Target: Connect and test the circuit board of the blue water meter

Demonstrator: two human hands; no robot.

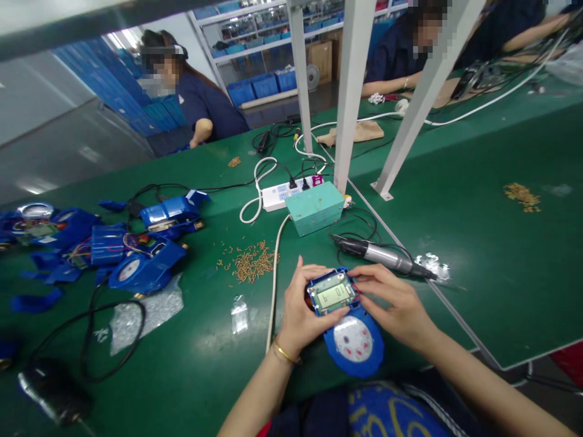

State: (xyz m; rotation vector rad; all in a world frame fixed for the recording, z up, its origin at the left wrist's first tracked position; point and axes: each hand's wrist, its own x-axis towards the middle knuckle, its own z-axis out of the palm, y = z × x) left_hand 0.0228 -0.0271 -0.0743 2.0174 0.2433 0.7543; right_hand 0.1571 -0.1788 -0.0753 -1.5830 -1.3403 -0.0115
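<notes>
A blue plastic device housing [377, 340] is tilted up in front of me, with a round white face bearing red marks. In its upper part sits a green circuit board with an LCD screen [334, 295] showing digits. My left hand [303, 309] wraps round the left side of the housing, its thumb along the board's lower edge. My right hand [394, 303] is at the housing's right side, fingertips on its edge near thin red wires. Beyond my right hand lies a grey and black electric screwdriver [385, 255].
Brass-coloured screws [252, 262] lie in a pile on the green table. A teal box [315, 208] stands by a white power strip [276, 197]. Several blue housings [141, 261] and bubble wrap [146, 312] lie left. White posts [350, 97] rise ahead; co-workers sit beyond.
</notes>
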